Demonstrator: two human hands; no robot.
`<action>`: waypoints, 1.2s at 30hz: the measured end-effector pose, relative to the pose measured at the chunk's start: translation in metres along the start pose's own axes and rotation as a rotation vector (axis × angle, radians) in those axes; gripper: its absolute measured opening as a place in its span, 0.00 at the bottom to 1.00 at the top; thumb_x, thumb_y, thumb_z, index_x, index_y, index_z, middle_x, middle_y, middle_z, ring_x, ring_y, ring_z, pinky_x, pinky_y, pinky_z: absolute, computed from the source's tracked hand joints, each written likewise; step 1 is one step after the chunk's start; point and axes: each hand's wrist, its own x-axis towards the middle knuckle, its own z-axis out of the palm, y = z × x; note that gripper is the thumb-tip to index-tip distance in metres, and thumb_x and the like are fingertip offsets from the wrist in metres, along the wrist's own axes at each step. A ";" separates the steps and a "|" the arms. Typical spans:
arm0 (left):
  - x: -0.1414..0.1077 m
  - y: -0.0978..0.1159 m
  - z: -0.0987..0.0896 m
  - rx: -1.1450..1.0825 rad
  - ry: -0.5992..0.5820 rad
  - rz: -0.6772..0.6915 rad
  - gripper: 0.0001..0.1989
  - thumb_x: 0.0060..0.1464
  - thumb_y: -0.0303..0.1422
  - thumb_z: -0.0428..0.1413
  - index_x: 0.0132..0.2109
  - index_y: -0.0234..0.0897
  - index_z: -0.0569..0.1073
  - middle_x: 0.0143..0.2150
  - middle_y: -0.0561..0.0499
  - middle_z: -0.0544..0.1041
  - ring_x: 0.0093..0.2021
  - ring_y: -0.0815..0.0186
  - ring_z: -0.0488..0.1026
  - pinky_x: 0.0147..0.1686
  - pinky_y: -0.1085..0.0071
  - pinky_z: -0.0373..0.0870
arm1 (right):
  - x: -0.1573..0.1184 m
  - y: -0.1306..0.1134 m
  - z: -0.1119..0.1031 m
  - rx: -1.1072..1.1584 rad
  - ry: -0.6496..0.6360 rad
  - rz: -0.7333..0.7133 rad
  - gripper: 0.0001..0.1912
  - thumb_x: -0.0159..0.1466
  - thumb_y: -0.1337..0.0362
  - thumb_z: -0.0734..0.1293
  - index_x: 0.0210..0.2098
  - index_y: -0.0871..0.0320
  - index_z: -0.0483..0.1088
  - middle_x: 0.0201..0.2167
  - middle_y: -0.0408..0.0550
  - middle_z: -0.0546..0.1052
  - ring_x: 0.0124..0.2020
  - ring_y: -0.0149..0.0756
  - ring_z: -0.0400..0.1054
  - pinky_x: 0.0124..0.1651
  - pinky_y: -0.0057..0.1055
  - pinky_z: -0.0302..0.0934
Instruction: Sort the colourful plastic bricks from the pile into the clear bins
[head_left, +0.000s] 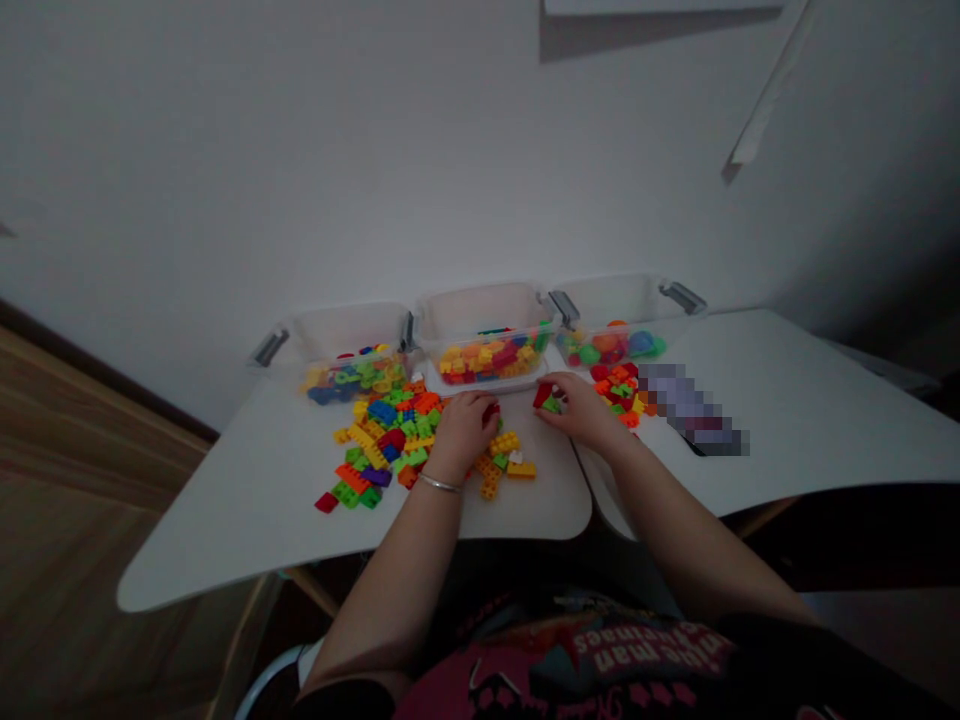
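Note:
My left hand (465, 430), with a bracelet at the wrist, is closed around a small red piece (490, 411) at the right side of the big pile of coloured building blocks (382, 411). Between the fingertips and thumb of my right hand (574, 408) are a red block (541, 396) and a green block (552, 404), close together. Several yellow blocks (504, 442) lie on the table just right of my left wrist. A smaller pile of red, orange and green blocks (621, 385) is beyond my right hand.
Along the wall stand three clear bins: the left (349, 325) and middle (480, 303) hold blocks, the right (611, 295) rounder coloured pieces. A blurred, pixelated flat object (694, 412) lies on the right table (810, 400). A seam separates it from the left table (255, 500).

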 end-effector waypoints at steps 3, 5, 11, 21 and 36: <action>0.000 0.003 -0.003 -0.006 0.001 -0.006 0.16 0.60 0.32 0.54 0.53 0.33 0.74 0.49 0.41 0.77 0.51 0.56 0.72 0.55 0.59 0.68 | 0.005 -0.012 0.018 0.149 -0.031 -0.015 0.23 0.55 0.66 0.70 0.51 0.59 0.70 0.51 0.55 0.73 0.43 0.38 0.70 0.45 0.37 0.68; 0.000 0.004 -0.005 -0.018 0.001 0.036 0.19 0.59 0.31 0.56 0.57 0.34 0.71 0.52 0.41 0.76 0.53 0.56 0.71 0.56 0.58 0.67 | 0.006 -0.018 0.030 0.217 -0.063 0.028 0.24 0.54 0.66 0.70 0.51 0.59 0.70 0.49 0.54 0.74 0.39 0.35 0.71 0.43 0.36 0.68; -0.001 0.005 -0.006 -0.052 -0.009 0.174 0.23 0.56 0.27 0.58 0.59 0.40 0.70 0.56 0.44 0.74 0.55 0.57 0.70 0.57 0.59 0.67 | 0.003 -0.012 0.048 0.529 -0.100 0.153 0.31 0.52 0.64 0.71 0.55 0.57 0.65 0.53 0.53 0.74 0.33 0.29 0.70 0.42 0.34 0.69; -0.002 0.004 -0.005 -0.097 0.011 0.184 0.13 0.57 0.25 0.56 0.50 0.38 0.73 0.53 0.44 0.75 0.51 0.60 0.72 0.53 0.61 0.71 | 0.000 -0.001 0.052 0.729 -0.145 0.193 0.27 0.51 0.59 0.74 0.49 0.54 0.68 0.37 0.44 0.77 0.29 0.31 0.68 0.36 0.32 0.66; -0.003 0.011 -0.012 -0.038 -0.082 -0.008 0.16 0.54 0.24 0.55 0.50 0.37 0.67 0.48 0.46 0.75 0.47 0.59 0.74 0.48 0.64 0.71 | 0.007 -0.006 0.038 0.477 0.396 0.061 0.17 0.58 0.54 0.69 0.44 0.53 0.68 0.40 0.48 0.73 0.36 0.35 0.69 0.42 0.36 0.68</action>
